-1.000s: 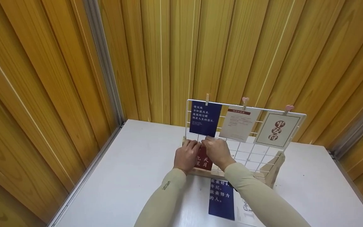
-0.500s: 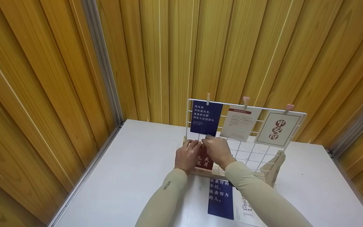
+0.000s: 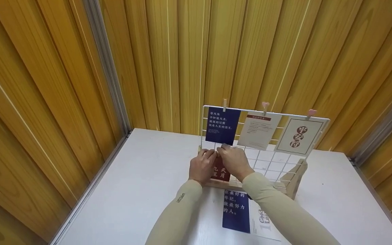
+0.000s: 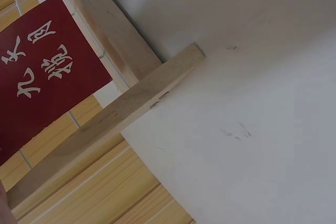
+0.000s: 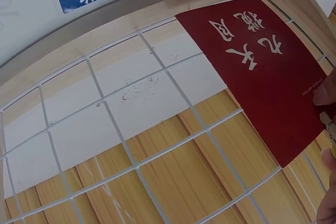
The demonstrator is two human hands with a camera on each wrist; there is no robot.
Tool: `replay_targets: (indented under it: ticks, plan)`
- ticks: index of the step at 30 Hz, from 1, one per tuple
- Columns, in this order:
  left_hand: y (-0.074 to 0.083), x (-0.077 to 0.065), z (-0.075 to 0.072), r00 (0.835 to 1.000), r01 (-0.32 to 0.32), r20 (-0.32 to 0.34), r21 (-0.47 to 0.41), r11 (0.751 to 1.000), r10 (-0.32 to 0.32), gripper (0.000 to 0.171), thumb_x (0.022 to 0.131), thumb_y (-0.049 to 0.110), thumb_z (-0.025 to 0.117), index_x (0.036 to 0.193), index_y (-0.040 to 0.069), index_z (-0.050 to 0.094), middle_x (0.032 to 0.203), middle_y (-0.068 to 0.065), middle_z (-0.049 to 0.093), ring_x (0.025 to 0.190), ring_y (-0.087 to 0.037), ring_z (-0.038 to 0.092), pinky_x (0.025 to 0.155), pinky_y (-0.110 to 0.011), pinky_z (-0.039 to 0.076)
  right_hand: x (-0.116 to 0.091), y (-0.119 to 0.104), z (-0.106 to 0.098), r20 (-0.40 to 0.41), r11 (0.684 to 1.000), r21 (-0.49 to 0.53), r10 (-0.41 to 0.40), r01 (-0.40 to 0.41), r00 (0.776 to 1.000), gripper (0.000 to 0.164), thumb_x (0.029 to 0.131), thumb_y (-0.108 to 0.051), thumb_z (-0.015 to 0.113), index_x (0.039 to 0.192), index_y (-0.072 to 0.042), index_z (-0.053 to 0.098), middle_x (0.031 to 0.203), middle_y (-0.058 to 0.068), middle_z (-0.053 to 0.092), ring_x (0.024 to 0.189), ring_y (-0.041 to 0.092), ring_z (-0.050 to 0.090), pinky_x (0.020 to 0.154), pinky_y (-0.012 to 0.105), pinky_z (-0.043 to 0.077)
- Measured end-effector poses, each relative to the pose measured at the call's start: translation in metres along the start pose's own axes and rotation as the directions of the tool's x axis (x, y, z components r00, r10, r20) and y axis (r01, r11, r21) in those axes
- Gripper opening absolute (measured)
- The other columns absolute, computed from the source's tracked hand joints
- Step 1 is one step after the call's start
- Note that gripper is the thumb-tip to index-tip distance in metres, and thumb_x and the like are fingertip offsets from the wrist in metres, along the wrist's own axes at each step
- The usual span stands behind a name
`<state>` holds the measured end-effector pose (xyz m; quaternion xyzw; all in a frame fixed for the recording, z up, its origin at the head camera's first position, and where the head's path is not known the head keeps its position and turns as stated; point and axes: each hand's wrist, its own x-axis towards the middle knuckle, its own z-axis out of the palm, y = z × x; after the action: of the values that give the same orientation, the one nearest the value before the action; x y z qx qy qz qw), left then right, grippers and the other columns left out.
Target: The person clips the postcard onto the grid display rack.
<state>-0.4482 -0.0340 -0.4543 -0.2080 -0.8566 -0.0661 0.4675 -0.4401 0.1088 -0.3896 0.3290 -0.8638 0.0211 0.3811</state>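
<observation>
A red card (image 3: 221, 172) with pale characters lies against the lower left of a white wire grid panel (image 5: 137, 166). My left hand (image 3: 202, 166) pinches the card near its top edge. Beside it, my right hand (image 3: 235, 160) pinches a small clothespin (image 5: 326, 118) at the top of the card. Most of that clothespin is hidden, and in the right wrist view only fingertips show at the right edge. In the left wrist view the card (image 4: 52, 72) hangs just above the wooden base (image 4: 113, 111).
Clothespins hold a blue card (image 3: 223, 132), a white card (image 3: 259, 132) and a cream card (image 3: 300, 136) along the grid's top bar. In front of the stand, another blue card (image 3: 236, 216) and a "Good Luck" card (image 3: 259, 228) lie on the white table (image 3: 148, 177). Wood-patterned walls surround it.
Both hands stay at the top of the red card, with hardly any movement. The head view has shifted slightly.
</observation>
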Motion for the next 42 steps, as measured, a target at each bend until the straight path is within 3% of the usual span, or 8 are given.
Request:
replay_targets:
  ticks: [7, 13, 20, 25, 31, 36, 42]
  plan:
    - [0.008, -0.006, -0.003, 0.998, -0.024, 0.066, 0.054, 0.998, 0.020, 0.027, 0.088, 0.022, 0.075, 0.115, 0.018, 0.074, 0.110, 0.005, 0.070, 0.101, -0.013, 0.063, 0.062, -0.026, 0.058, -0.014, -0.004, -0.002, 0.037, 0.999, -0.007, 0.052, -0.052, 0.998, 0.010, 0.084, 0.004, 0.067, 0.092, -0.002, 0.069, 0.090, 0.011, 0.071, 0.056, 0.028, 0.065, 0.046, 0.040, 0.053]
    - [0.013, -0.009, -0.005, 0.997, -0.024, 0.076, 0.043, 0.999, 0.020, 0.030, 0.088, 0.022, 0.075, 0.117, 0.016, 0.073, 0.113, 0.002, 0.069, 0.105, -0.015, 0.063, 0.066, -0.028, 0.058, -0.023, -0.007, -0.005, 0.137, 0.989, 0.040, 0.133, -0.140, 0.982, 0.033, 0.085, 0.007, 0.064, 0.115, -0.003, 0.069, 0.119, 0.013, 0.068, 0.060, 0.032, 0.067, 0.054, 0.044, 0.057]
    - [0.016, -0.011, -0.008, 0.993, -0.025, 0.113, 0.009, 1.000, 0.024, 0.036, 0.083, 0.015, 0.077, 0.119, 0.012, 0.072, 0.117, -0.001, 0.068, 0.107, -0.018, 0.062, 0.067, -0.030, 0.059, -0.032, -0.011, -0.014, 0.236, 0.978, 0.050, 0.187, -0.204, 0.954, 0.052, 0.080, 0.008, 0.067, 0.131, -0.002, 0.062, 0.132, 0.015, 0.061, 0.053, 0.028, 0.062, 0.056, 0.044, 0.057]
    - [0.017, -0.015, -0.012, 0.991, -0.014, 0.130, -0.015, 1.000, 0.015, 0.037, 0.084, 0.014, 0.077, 0.120, 0.011, 0.071, 0.121, -0.003, 0.067, 0.112, -0.020, 0.061, 0.071, -0.031, 0.059, -0.043, -0.010, -0.018, 0.146, 0.989, 0.080, 0.112, -0.125, 0.983, 0.050, 0.080, 0.008, 0.063, 0.130, -0.002, 0.063, 0.132, 0.013, 0.062, 0.048, 0.022, 0.056, 0.048, 0.038, 0.055]
    - [0.009, -0.016, -0.015, 1.000, -0.002, 0.031, -0.069, 0.998, 0.004, 0.021, 0.090, 0.013, 0.072, 0.111, 0.008, 0.071, 0.118, -0.007, 0.066, 0.112, -0.022, 0.061, 0.077, -0.031, 0.058, -0.058, -0.002, -0.032, 0.022, 0.987, 0.158, 0.035, -0.038, 0.999, 0.037, 0.083, 0.007, 0.062, 0.119, -0.001, 0.067, 0.125, 0.014, 0.066, 0.055, 0.019, 0.064, 0.053, 0.032, 0.057]
    - [0.005, -0.015, -0.019, 1.000, -0.002, -0.013, -0.076, 0.997, 0.001, 0.019, 0.087, 0.013, 0.075, 0.106, 0.009, 0.070, 0.115, -0.009, 0.061, 0.108, -0.025, 0.058, 0.073, -0.031, 0.059, -0.075, 0.014, -0.044, -0.025, 0.977, 0.206, 0.066, -0.059, 0.998, 0.031, 0.082, 0.010, 0.062, 0.111, 0.002, 0.069, 0.115, 0.014, 0.069, 0.056, 0.020, 0.064, 0.049, 0.034, 0.055]
    - [0.013, -0.020, -0.024, 0.999, -0.015, -0.033, -0.155, 0.988, 0.010, 0.023, 0.085, 0.011, 0.074, 0.106, 0.008, 0.070, 0.114, -0.009, 0.060, 0.105, -0.023, 0.059, 0.074, -0.032, 0.058, -0.103, 0.031, -0.057, -0.036, 0.967, 0.219, 0.142, -0.131, 0.989, 0.028, 0.080, 0.013, 0.060, 0.104, 0.002, 0.069, 0.100, 0.010, 0.069, 0.061, 0.023, 0.064, 0.052, 0.036, 0.055]
